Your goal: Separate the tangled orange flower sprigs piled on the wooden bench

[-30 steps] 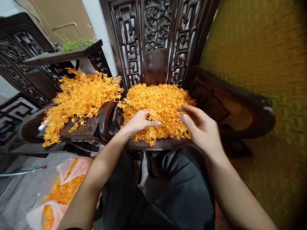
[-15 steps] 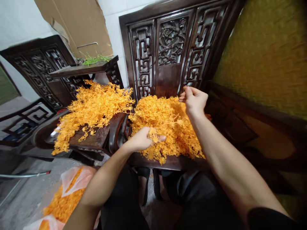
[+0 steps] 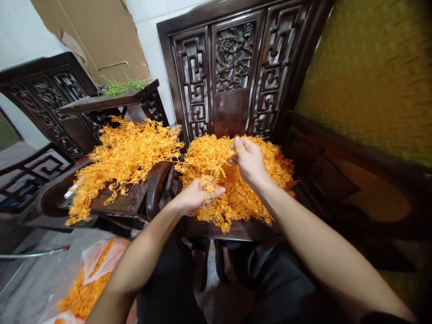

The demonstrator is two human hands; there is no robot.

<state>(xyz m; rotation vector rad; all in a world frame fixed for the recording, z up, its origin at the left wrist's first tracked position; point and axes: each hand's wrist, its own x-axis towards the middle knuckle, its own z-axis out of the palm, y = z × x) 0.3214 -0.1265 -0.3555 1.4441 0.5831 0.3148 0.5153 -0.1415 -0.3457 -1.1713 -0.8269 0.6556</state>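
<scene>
A heap of orange plastic flower sprigs covers the dark wooden seat before me. At its front left, my left hand is closed around an orange flower sprig, its thumb pointing right. Its small spidery blossoms stick up out of the fingers. My right hand is above the middle of the heap, thumb and fingers pinched together beside orange strands. What exactly lies between those fingertips is hard to make out against the orange behind.
More orange sprigs spill over a wooden seat on the left. Behind it, green stems lie on a small side table. A plastic bag of orange pieces stands on the floor. The carved chair back rises behind the heap.
My right hand has come down and leftward from the heap's right side, closer to my left hand. My left hand stays nearly in place, still with orange blossoms in it.
</scene>
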